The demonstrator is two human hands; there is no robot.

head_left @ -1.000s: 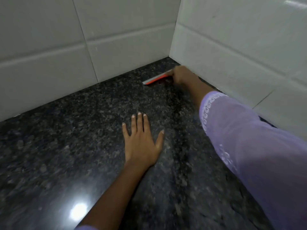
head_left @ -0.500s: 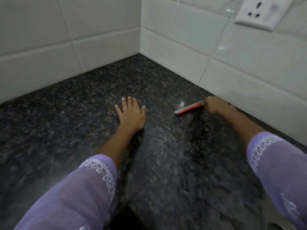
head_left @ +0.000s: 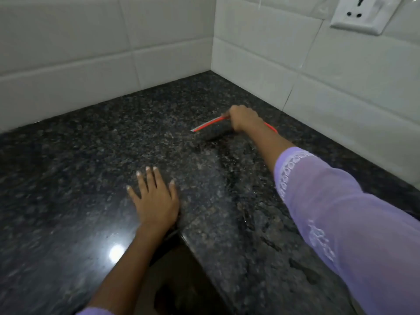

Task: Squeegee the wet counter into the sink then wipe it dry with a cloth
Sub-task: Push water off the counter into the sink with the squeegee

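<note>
Where the two white tiled walls [head_left: 172, 57] meet, the dark speckled granite surface [head_left: 68, 178] runs into its far corner, and nothing stands on it between that corner and the hands. A white wall socket [head_left: 361, 13] sits high on the right-hand wall, well above the stone. Near the bottom of the view the surface has an inner edge where two runs of stone meet — a dark gap [head_left: 181, 289] opens below it, and what lies inside cannot be made out. A bright spot of reflected light [head_left: 116, 252] shows on the near left part of the surface.

The squeegee [head_left: 208, 125] lies toward the right-hand wall, not far from the far corner; its red and pale blade edge rests on the stone, slanting down to the left, and a red sliver shows again on the other side of the wrist. The right hand [head_left: 244, 119] has its grip closed round the squeegee (fingers curled over the top, so the handle itself is hidden). A lilac sleeve [head_left: 341, 212] with white lace trim covers that forearm. Faint wet streaks [head_left: 238, 173] show on the stone just nearer than the blade.

The left hand [head_left: 155, 201] rests flat on the surface close to the inner edge — fingers straight and slightly spread, holding nothing.
</note>
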